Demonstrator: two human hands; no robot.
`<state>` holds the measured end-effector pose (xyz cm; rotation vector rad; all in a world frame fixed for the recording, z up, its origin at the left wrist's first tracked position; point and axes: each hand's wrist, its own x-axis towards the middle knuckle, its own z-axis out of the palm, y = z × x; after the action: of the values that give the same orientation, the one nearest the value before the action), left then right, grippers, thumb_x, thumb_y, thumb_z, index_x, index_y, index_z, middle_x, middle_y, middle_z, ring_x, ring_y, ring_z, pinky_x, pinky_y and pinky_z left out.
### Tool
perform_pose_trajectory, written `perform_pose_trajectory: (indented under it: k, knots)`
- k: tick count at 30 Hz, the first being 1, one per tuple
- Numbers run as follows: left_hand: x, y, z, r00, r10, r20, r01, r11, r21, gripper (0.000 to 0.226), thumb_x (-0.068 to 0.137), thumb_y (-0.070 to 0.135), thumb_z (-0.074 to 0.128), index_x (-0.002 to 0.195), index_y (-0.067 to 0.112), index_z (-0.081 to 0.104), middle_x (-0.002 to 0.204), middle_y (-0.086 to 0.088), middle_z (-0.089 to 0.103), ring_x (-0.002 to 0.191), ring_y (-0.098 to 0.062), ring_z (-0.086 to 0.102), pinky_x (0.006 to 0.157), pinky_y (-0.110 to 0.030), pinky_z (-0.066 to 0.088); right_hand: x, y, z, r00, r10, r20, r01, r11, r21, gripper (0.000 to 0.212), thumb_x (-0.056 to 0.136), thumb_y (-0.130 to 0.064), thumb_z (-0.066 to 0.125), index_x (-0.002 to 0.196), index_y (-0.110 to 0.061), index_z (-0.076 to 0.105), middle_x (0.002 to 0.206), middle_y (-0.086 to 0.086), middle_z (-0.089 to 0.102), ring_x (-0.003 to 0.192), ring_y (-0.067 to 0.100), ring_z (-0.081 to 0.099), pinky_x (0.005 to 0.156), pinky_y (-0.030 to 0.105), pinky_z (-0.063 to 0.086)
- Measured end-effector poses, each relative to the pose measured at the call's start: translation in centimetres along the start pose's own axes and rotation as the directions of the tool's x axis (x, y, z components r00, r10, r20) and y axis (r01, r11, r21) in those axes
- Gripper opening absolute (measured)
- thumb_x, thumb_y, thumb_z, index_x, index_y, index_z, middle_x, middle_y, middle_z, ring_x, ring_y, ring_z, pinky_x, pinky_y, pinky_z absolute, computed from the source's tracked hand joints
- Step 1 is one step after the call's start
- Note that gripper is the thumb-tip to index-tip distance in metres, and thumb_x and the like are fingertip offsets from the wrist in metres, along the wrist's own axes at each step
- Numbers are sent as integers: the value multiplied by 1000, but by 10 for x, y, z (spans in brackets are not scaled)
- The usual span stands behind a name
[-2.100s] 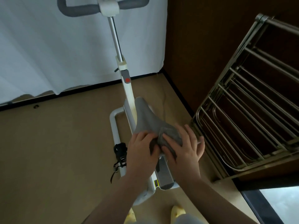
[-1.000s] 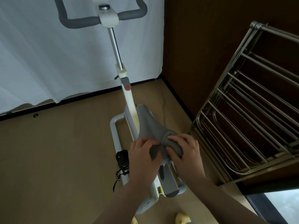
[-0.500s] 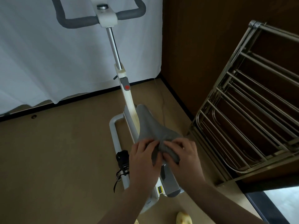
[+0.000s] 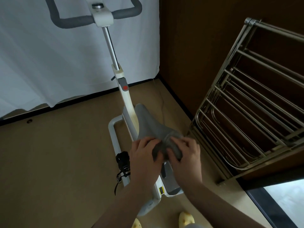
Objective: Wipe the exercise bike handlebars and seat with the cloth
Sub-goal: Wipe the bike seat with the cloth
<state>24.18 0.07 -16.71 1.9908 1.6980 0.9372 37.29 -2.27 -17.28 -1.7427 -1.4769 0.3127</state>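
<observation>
I see my left hand (image 4: 144,155) and right hand (image 4: 184,153) both bunching the grey woven cloth (image 4: 166,145) against the grey padded bike seat (image 4: 149,124) (rear end), probably to scrub it.

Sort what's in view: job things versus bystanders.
Job: cloth, seat, handlebars, left hand, right hand.
Bystanders: drying rack, curtain, pedal, slippers.

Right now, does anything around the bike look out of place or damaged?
Nothing stands out. Both hands, left hand and right hand, bunch the grey cloth on the rear of the seat; the handlebars look intact.
</observation>
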Motion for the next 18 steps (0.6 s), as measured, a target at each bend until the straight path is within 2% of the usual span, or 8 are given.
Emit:
perform_pose_trajectory:
  k: [2, 4, 6, 10, 12, 14, 15, 18]
  knots:
    - [1, 2, 1, 999, 53, 7, -53, 999, 1, 34, 77, 29, 57, 109, 22, 67, 109, 9, 64, 103, -18, 53, 88, -36, 44, 0, -1, -1, 996, -77, 46, 77, 997, -2, 36, 82, -22, 74, 117, -23, 67, 110, -8, 47, 100, 5, 39, 82, 5, 32]
    - [6, 3, 3, 995, 94, 45, -94, 995, 14, 33, 78, 30, 55, 109, 24, 67, 108, 9, 65, 102, -16, 54, 87, -31, 39, 15, 8, -1, 996, 79, 31, -80, 996, 35, 35, 84, -25, 71, 118, -20, 66, 111, -10, 45, 106, 10, 45, 83, 7, 34]
    - [10, 5, 3, 988, 123, 93, -125, 992, 23, 30, 81, 30, 55, 108, 26, 67, 108, 11, 64, 103, -12, 52, 87, -29, 34, 11, 3, 1, 954, 296, -33, -288, 945, 157, 37, 86, -25, 69, 122, -18, 63, 110, -8, 45, 109, 12, 48, 86, 13, 38]
    - [14, 10, 2, 976, 173, 134, -175, 985, 2, 28, 84, 28, 55, 109, 23, 67, 108, 10, 64, 102, -10, 52, 89, -25, 35, -9, -8, 4, 938, 344, -47, -319, 907, 275, 39, 82, -19, 74, 116, -30, 59, 103, -8, 46, 93, -12, 47, 76, -1, 36]
    - [16, 10, 2, 973, 186, 140, -188, 982, 5, 27, 81, 18, 64, 107, 23, 68, 108, 11, 63, 101, -11, 53, 89, -22, 34, 9, 13, 5, 875, 483, -23, -459, 844, 279, 24, 82, -29, 73, 104, -28, 63, 104, -4, 55, 89, -4, 53, 77, 8, 43]
    - [17, 9, 2, 968, 186, 169, -188, 982, -3, 30, 81, 13, 67, 108, 24, 68, 110, 12, 61, 102, -9, 52, 89, -20, 34, 12, 23, 9, 754, 657, -18, -621, 721, 308, 24, 83, -38, 68, 100, -21, 67, 103, 6, 63, 87, 14, 60, 76, 29, 49]
    - [18, 9, 0, 966, 182, 183, -182, 983, -12, 30, 82, 13, 67, 109, 24, 68, 111, 12, 61, 103, -9, 51, 90, -21, 35, 4, 21, 14, 721, 692, -24, -646, 685, 336, 23, 84, -38, 65, 97, -20, 67, 99, 9, 64, 85, 20, 60, 75, 31, 48]
    - [21, 6, -3, 955, 206, 212, -206, 978, -23, 30, 83, 15, 65, 111, 24, 67, 113, 12, 60, 104, -8, 51, 90, -16, 34, -11, 7, 20, 709, 703, -59, -617, 658, 431, 15, 87, -37, 64, 80, -24, 62, 88, 5, 64, 81, 21, 61, 77, 43, 53]
